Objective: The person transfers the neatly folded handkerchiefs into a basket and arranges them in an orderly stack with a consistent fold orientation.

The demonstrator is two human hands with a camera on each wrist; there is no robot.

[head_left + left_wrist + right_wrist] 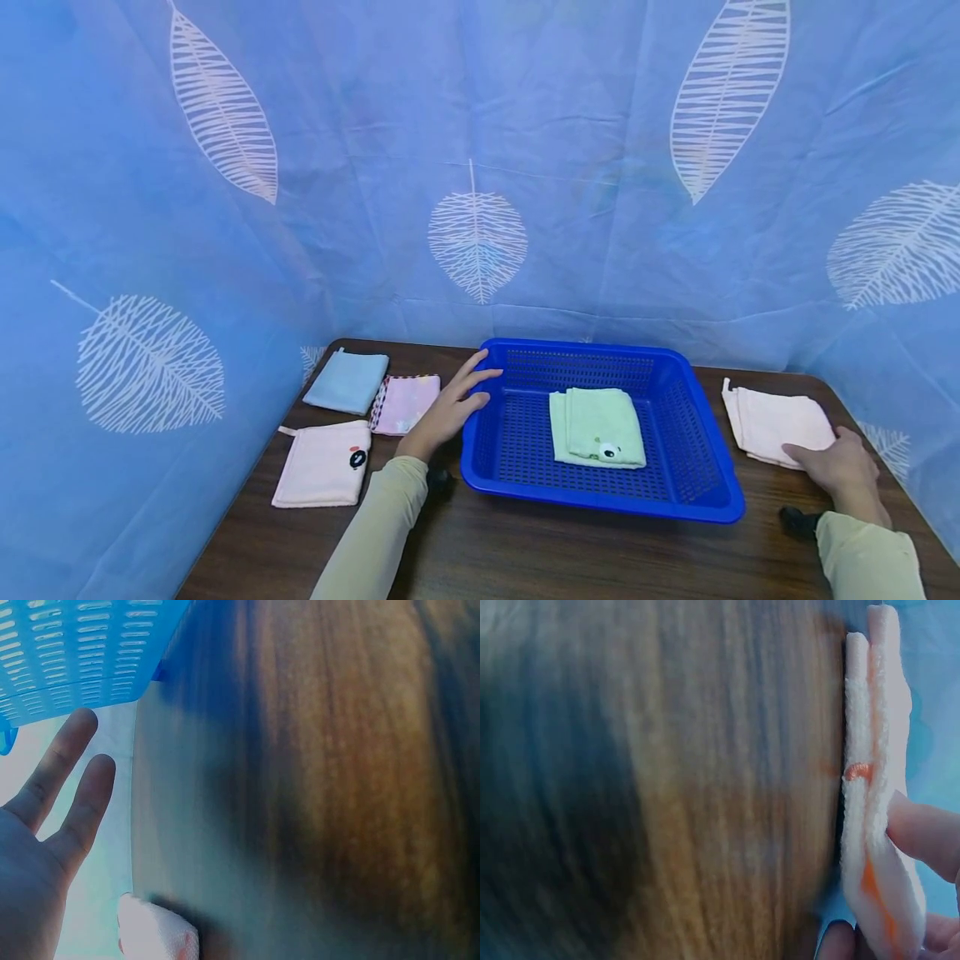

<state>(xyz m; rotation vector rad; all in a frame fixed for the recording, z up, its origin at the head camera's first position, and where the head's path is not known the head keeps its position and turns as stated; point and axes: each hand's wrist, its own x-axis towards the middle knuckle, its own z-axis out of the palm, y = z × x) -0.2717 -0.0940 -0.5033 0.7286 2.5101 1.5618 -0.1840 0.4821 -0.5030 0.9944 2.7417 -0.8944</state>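
A blue plastic basket stands mid-table with a folded green towel inside it. My left hand lies with straight fingers against the basket's left rim; in the left wrist view the fingers stretch out below the basket's mesh wall. At the right end of the table my right hand grips the near edge of a folded pale pink towel. Seen edge-on in the right wrist view, the towel is pinched between a finger and another fingertip.
Left of the basket lie three folded towels: light blue, pink with a patterned border, and pale pink with a black-and-red patch. The dark wooden table is enclosed by a blue leaf-print curtain.
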